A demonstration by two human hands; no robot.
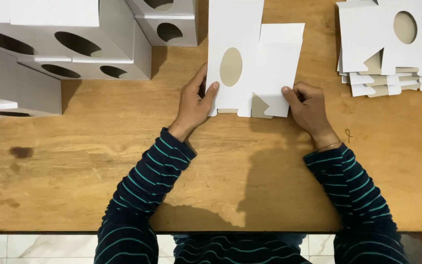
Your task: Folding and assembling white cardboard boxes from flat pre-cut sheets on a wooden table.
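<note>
- A flat white carton blank with an oval hole lies at the desk's far edge, mid-width.
- Left hand pinches its left edge, thumb on top.
- Right hand pinches its lower right corner.
- Blank stack sits at the far right corner, apart.
- Folded boxes crowd the far left corner.
- Bare wood runs to the near edge.

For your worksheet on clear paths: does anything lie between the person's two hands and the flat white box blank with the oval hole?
Nothing visible does. The left hand and right hand already touch the flat white box blank at its lower edges on the wooden table.
</note>
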